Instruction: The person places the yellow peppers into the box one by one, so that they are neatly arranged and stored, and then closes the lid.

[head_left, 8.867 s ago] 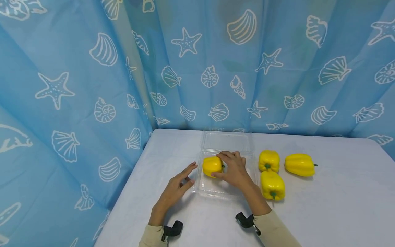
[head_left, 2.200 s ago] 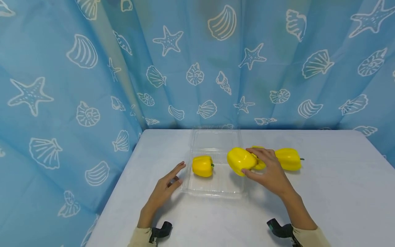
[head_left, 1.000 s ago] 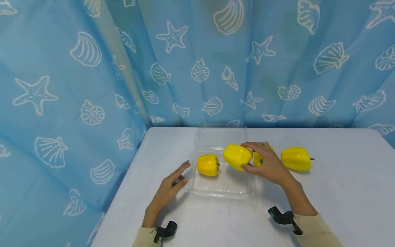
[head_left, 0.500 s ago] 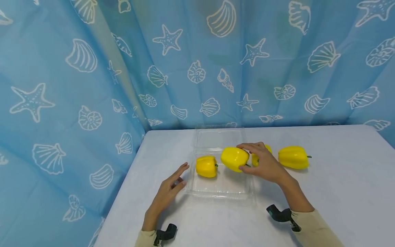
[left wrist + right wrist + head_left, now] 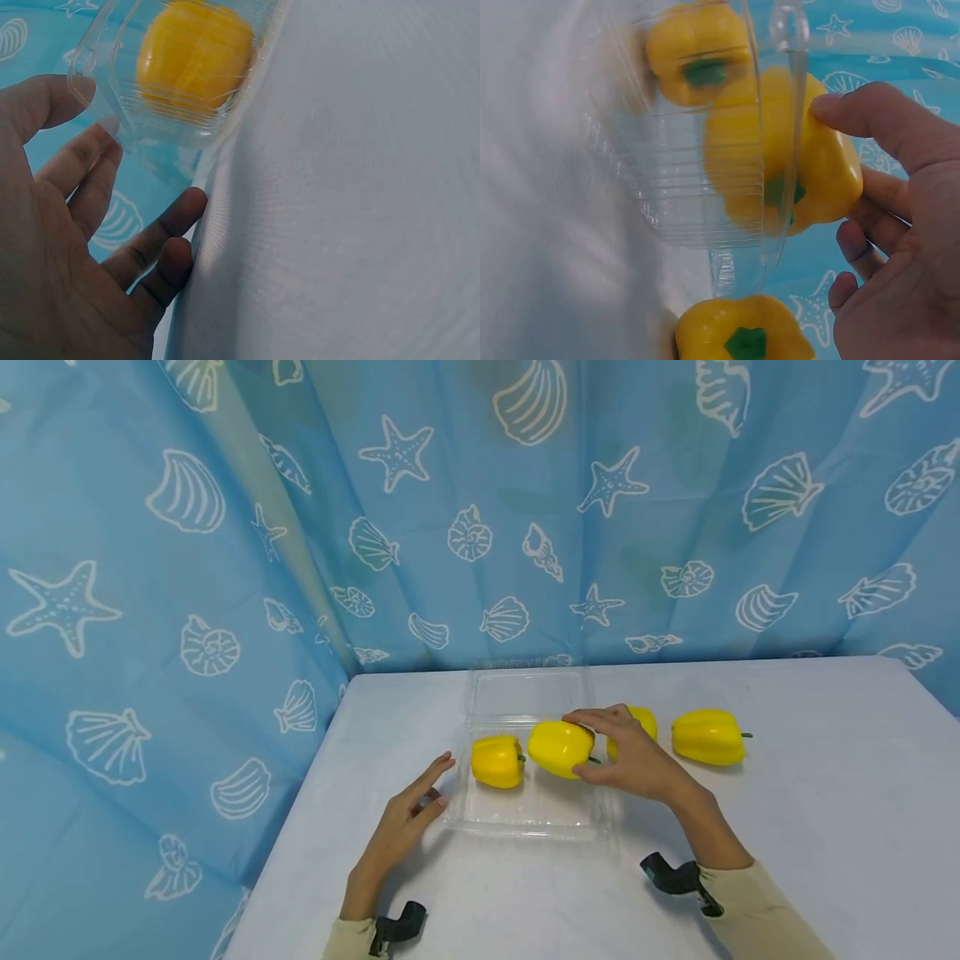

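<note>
My right hand [image 5: 633, 760] pinches a yellow bell pepper [image 5: 558, 748] between thumb and fingers, over the right half of a clear plastic clamshell container [image 5: 525, 832]. In the right wrist view the held pepper [image 5: 832, 176] shows partly through the container's clear wall, its green stem low. A second yellow bell pepper [image 5: 497, 762] lies in the container's left half, stem to the right. My left hand [image 5: 405, 818] is at the container's left edge, fingers loosely extended. In the left wrist view its thumb and fingertips [image 5: 81, 91] are right at the clear rim.
The container's lid [image 5: 531, 693] lies folded back toward the rear edge of the white-covered table [image 5: 825, 793]. One yellow bell pepper [image 5: 643, 720] is partly hidden behind my right hand; another bell pepper [image 5: 707, 737] lies farther right. A blue seashell-patterned curtain [image 5: 480, 485] hangs behind and at left.
Since the oldest frame, my right hand has let go of the pepper in the container and taken another from the right. It has moved left with it over the container. The left hand stays put.
</note>
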Demonstrator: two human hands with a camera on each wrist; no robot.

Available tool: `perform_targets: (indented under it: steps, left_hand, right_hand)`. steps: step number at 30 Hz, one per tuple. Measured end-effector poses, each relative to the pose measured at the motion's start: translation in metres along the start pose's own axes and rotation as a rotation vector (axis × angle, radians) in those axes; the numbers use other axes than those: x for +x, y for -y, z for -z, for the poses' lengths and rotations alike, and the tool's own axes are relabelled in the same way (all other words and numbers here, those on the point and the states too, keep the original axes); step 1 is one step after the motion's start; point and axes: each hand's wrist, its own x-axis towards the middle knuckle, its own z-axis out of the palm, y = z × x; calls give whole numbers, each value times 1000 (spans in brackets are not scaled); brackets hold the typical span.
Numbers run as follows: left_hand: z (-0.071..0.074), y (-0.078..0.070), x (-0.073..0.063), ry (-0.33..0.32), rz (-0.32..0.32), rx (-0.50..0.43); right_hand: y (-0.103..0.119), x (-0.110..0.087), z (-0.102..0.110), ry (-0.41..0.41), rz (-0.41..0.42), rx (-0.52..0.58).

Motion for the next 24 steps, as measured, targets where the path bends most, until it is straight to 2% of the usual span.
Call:
perform_targets:
  steps: [18, 24]
  left_hand:
    - [0, 0, -3, 2, -5, -7]
    - [0, 0, 0, 4, -4, 11]
  right_hand:
    - [-6, 4, -9, 53, -14, -28]
    - [-6, 4, -9, 42, 0, -47]
